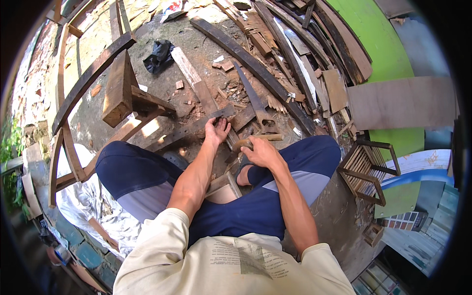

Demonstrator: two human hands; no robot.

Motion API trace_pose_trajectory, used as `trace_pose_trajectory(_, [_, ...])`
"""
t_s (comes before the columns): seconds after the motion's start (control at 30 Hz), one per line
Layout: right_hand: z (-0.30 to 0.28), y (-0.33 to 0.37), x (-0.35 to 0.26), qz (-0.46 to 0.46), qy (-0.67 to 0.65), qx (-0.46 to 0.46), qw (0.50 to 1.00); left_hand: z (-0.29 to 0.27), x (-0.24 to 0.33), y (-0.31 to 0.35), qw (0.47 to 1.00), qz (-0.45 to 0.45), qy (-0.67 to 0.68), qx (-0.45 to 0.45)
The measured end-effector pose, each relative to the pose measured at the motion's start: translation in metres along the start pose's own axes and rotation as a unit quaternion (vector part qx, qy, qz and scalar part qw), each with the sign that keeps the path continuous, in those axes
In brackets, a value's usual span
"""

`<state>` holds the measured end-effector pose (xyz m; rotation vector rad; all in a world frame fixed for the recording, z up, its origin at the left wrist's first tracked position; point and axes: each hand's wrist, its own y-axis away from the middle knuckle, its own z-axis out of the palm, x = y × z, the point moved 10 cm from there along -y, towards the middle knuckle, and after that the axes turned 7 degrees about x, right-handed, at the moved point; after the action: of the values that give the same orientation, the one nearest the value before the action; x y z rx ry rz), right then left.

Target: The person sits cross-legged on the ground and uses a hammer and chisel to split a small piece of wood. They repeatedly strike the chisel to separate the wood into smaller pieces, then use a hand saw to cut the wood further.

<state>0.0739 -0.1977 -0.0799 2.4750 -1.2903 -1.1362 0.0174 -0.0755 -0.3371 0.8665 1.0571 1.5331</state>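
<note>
The plank (189, 129) lay flat on the dirt ground (196, 49) just ahead of the seated person's knees, a dark, weathered strip running from lower left up toward a paler board (194, 78) that crossed it and stretched away. The left hand (216, 130) pressed down on the plank where the two pieces met, palm flat, fingers (221, 122) spread and uncurled, gripping nothing. The right hand (260, 151) sat just beside it, to the right and nearer the body, its fingers wrapped tight around the wooden handle of a hammer (258, 140); the handle stuck out to the right, and the head end pointed left toward the plank, partly hidden by the hand. A handsaw (254, 101) lay on the ground just beyond the right hand, blade pointing away, handle nearest the person. Wood chips and offcuts were scattered around the plank. A black bag (158, 56) sat well beyond, near the pale board's far end. To the left stood a rough wooden frame (120, 88) of dark beams. A pile of long scrap boards (295, 49) ran along the right, against a green wall (378, 44), and a small slatted crate (366, 164) stood by the right knee.
</note>
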Motion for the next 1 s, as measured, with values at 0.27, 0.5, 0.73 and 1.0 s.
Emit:
trace_pose_trajectory(0.27, [0.006, -0.004, 0.011, 0.002, -0.033, 0.003, 0.999, 0.008, -0.008, 0.002, 0.999, 0.027, -0.028, -0.021])
trace_pose_trajectory(0.5, [0.003, -0.001, 0.015, -0.003, -0.037, 0.016, 0.999, 0.005, -0.01, -0.013, 0.999, 0.029, -0.003, 0.023])
trace_pose_trajectory(0.73, [0.0, -0.001, 0.023, 0.021, -0.034, 0.023, 0.999, -0.004, -0.005, -0.028, 0.994, 0.034, -0.028, 0.102])
trace_pose_trajectory(1.0, [0.007, -0.011, 0.021, 0.014, -0.048, 0.028, 0.998, 0.038, 0.057, 0.008, 0.952, 0.247, -0.179, 0.02])
